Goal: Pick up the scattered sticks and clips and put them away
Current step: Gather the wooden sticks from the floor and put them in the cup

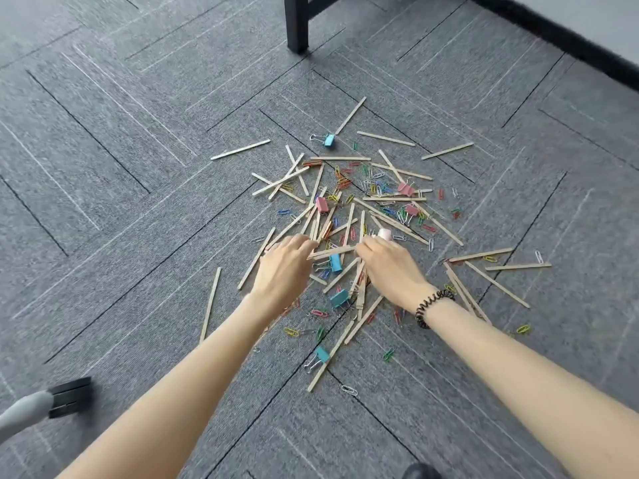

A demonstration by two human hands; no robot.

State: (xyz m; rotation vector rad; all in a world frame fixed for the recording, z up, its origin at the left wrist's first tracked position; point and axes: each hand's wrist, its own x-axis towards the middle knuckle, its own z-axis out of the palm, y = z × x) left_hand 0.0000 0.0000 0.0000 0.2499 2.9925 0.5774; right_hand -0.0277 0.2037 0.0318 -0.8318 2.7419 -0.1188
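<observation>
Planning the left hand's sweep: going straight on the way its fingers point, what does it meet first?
The left hand points right, at the stick lying crosswise just ahead. The hand looks to be at that stick's near end, though whether they touch is unclear.

No readable text, label, brand, number or sign appears on anything in view.

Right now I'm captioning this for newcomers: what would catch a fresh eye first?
A tangled scatter of wooden sticks and coloured paper clips covers the grey carpet mid-frame. The left hand pinches one stick at the pile's near side; the right hand meets its other end.
</observation>
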